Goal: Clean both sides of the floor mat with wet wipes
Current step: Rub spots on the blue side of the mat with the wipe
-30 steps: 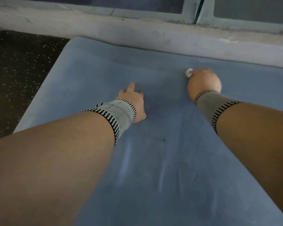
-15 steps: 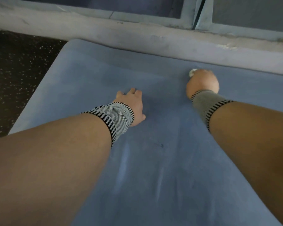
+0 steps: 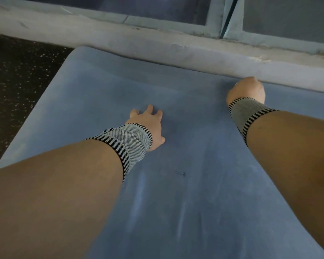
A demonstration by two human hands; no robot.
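Blue floor mat [image 3: 176, 202] under both hands, no writing readable.

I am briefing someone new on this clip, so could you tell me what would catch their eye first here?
Two bare forearms reach in from the bottom corners, each with a striped knitted wristband. They stretch over a blue floor mat that fills most of the view. The left hand rests flat mid-mat with fingers spread, while the right hand is curled at the mat's far edge, beside the pale ledge under a window; no wipe shows in it.
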